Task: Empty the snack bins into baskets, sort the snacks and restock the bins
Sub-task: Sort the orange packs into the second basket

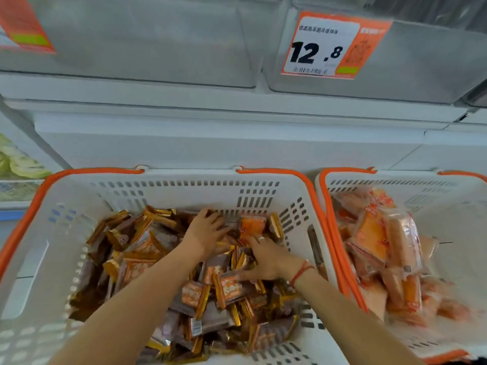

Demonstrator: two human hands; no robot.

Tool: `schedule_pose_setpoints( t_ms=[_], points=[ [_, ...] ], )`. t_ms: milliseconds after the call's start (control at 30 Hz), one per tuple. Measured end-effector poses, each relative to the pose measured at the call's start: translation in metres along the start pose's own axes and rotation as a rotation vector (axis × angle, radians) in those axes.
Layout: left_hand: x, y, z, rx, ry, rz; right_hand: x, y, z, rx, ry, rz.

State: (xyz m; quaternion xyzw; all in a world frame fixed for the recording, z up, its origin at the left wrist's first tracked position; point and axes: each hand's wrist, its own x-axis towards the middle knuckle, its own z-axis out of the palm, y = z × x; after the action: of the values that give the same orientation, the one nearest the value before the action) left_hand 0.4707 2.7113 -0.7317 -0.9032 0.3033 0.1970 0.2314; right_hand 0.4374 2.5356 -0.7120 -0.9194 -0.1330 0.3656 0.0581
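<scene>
— Both hands are inside the left basket, yes?

— Yes. The left hand lies flat on the brown-and-gold snack packets near the far wall of the basket, with its fingers spread and relaxed. The right hand is just beside it, nearer the right wall. Its fingers reach to an orange packet that lies among the brown ones. I cannot tell if they already pinch it or only touch it, because the fingertips are hidden between the packets.

— What else is hard to see?

— The near edge of this basket is cut off at the bottom, and the print on the packets is too blurred to read.

— And around?

— A second basket stands touching the first on the right. It holds orange packets piled against its left wall, and they look smeared. Above, two clear bins hang on the shelf. The right one carries an orange price tag reading 12.8. Green packets show at the left edge.
</scene>
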Motion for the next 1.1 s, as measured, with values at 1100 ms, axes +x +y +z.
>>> schedule_pose_setpoints(
  t_ms=[1100],
  points=[
    [-0.128, -0.032, 0.051, -0.819, 0.104, -0.605, -0.103, -0.032, -0.016, 0.164, 0.258, -0.488]
  ],
)
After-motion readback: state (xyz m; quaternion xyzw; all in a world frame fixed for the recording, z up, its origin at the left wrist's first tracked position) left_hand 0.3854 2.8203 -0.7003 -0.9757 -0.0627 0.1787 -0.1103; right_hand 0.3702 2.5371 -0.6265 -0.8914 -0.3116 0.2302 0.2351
